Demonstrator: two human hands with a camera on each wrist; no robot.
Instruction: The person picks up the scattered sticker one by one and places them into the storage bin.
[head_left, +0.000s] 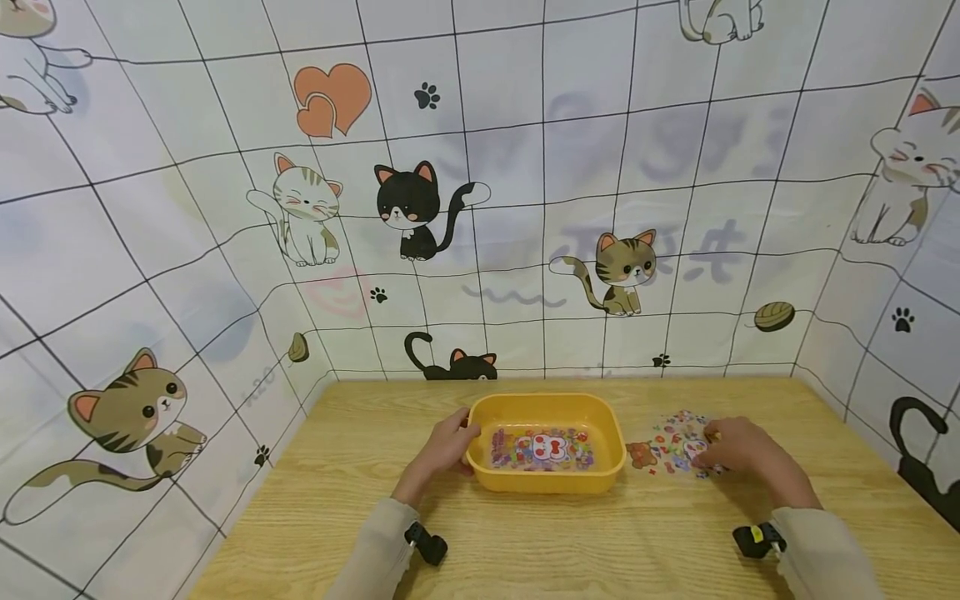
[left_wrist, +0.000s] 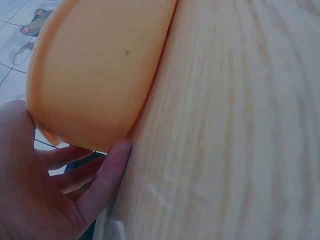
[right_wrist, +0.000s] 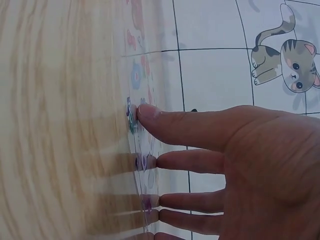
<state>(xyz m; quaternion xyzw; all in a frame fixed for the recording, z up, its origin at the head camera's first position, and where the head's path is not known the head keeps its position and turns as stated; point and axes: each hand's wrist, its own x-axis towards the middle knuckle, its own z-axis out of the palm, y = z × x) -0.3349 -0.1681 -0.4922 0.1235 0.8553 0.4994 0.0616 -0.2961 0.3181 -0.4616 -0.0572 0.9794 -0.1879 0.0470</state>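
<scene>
A yellow plastic tray [head_left: 551, 482] stands on the wooden table, and a colourful sticker sheet [head_left: 550, 448] with a white cartoon face lies flat on its floor. My left hand [head_left: 450, 442] holds the tray's left end, thumb over the rim and the other fingers against the outer wall; the left wrist view shows the wall [left_wrist: 105, 65] close up. To the right of the tray lies a clear sheet of small stickers [head_left: 667, 446], a brown bear near its left edge. Spread over its right part, my right hand [head_left: 738, 446] touches it with thumb [right_wrist: 160, 120] and fingertips.
The wooden table [head_left: 555, 550] ends against a white cloth backdrop [head_left: 510, 250] printed with cats and grid lines, which also rises on the left and right. Small black devices are strapped to both wrists, the right one [head_left: 757, 540] just above the table in this view.
</scene>
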